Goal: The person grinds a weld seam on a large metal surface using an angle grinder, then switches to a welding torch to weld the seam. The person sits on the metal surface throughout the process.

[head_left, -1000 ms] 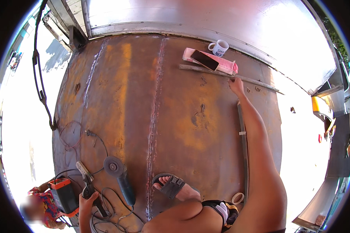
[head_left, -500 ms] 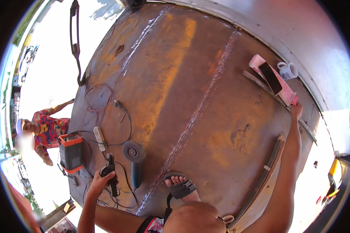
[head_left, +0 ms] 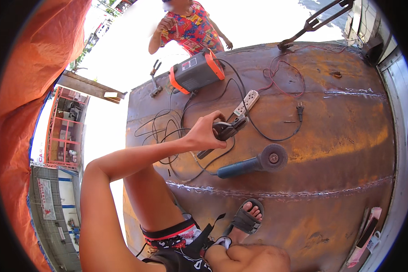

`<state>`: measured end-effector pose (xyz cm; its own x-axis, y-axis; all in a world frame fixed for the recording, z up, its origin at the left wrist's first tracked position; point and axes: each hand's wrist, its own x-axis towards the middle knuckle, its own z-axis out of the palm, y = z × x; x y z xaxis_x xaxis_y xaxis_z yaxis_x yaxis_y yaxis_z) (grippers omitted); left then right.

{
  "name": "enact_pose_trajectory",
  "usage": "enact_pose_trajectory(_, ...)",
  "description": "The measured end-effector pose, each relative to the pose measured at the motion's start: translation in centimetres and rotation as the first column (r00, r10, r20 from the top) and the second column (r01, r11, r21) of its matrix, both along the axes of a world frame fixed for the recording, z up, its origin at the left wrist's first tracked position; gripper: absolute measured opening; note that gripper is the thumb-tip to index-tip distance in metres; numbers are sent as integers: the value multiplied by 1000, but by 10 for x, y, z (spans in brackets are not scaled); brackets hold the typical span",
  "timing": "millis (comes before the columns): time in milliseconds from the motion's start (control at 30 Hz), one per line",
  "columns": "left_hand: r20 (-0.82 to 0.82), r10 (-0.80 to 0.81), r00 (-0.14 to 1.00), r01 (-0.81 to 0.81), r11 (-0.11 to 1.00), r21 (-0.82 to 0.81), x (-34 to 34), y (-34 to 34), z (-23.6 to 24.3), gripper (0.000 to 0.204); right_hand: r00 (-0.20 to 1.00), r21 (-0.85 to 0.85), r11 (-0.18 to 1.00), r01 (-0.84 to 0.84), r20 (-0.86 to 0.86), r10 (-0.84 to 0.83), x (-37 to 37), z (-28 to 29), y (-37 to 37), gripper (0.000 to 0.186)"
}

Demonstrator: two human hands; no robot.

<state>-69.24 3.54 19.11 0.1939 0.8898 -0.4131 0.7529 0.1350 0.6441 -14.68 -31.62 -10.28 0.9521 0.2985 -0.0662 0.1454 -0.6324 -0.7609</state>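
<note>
My left hand is closed around a black electrode holder, held above the rusty metal sheet. Its jaw end points toward the white power strip, and its handle slants down toward my lap. Just beyond lies an angle grinder with a blue body and a round disc. The black-and-orange welding machine stands at the far edge, with a metal clamp to its left. My right hand is out of view.
The rusty metal sheet carries weld seams, tangled black cables and a plug. A phone rests on a pink box beside a white mug at lower right. Another person stands beyond the welding machine. An orange tarp hangs left.
The view has swung left. My left hand still grips the electrode holder, now tilted sideways. My right hand, earlier at the end of the pink box, has left the picture.
</note>
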Motion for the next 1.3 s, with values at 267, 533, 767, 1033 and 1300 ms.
enact_pose_trajectory(267,-166,-323,932,363,810,460,-100,6,56,72,951,461,885,-67,-239,196,-97,99,114,23)
enact_pose_trajectory(533,288,41,957,-232,704,671,-218,-21,-1,74,438,920,337,-199,-224,870,-261,264,304,20)
enact_pose_trajectory(767,541,680,-495,-196,519,-832,-256,-41,-37,49,-122,761,15,-649,-124,985,-540,330,399,19)
enact_pose_trajectory(1033,752,656,-64,-216,727,-652,-241,-65,-45,71,-91,615,-17,-788,-88,992,-646,338,396,14)
enact_pose_trajectory(1300,707,699,-105,-192,684,-704,-239,-85,-68,50,123,668,99,-737,-12,992,-609,337,373,17)
